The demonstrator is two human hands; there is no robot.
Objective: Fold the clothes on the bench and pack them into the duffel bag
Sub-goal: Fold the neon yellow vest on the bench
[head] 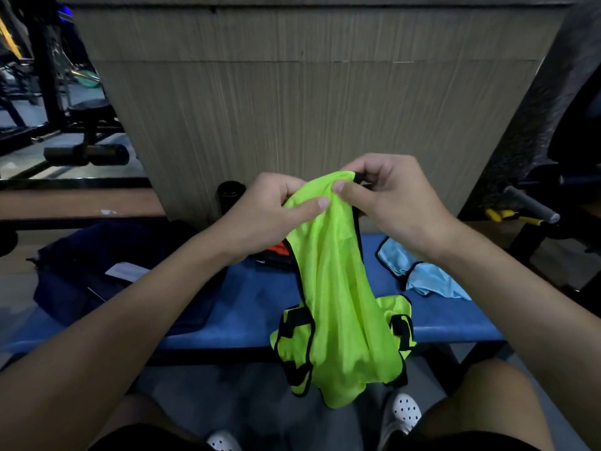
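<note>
**Green vest held in both grips**

The left grip [270,213] and right grip [390,203] both pinch the top of the green vest [338,288]. The thumbs lie on its near face, just beside each other, and the fingers curl behind. The vest hangs below the grips, its lower end draped over the near edge of the blue tabletop [240,307].

- Below the left grip: orange garment [279,249].
- Farther left: dark bag [97,271].
- Below the right grip: light-blue vest [432,278].
- Just beyond the left grip: black bottle [231,195].
</note>
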